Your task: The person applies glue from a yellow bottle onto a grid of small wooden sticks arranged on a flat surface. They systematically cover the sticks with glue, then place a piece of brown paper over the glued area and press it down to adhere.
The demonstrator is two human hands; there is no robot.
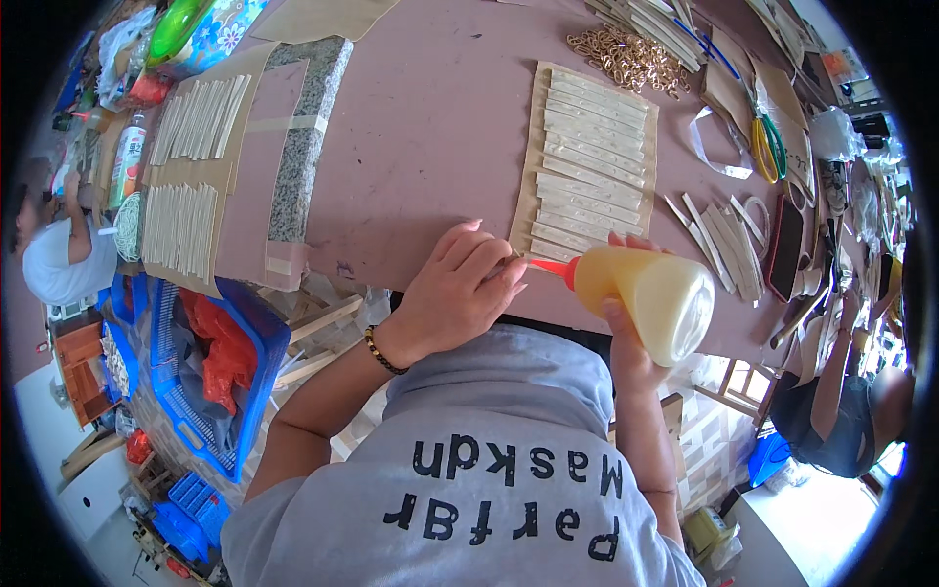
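Observation:
My right hand [634,352] wraps round a soft squeeze bottle [660,298] of yellowish liquid, tipped on its side. Its red nozzle [558,268] points left and meets the fingertips of my left hand [445,293]. Those fingers are pinched together over the table's near edge; whatever small piece they hold is mostly hidden. Just beyond both hands lies a brown sheet [525,196] bearing a column of pale flat strips [592,161], set side by side, with small marks along them.
Copper-coloured metal links [626,57] are heaped at the far right. Scissors [770,147], loose strips [724,240] and a dark phone [785,247] lie to the right. A stone slab [305,147] and thin-strip rows [181,230] sit left. Other people [68,256] work at both sides.

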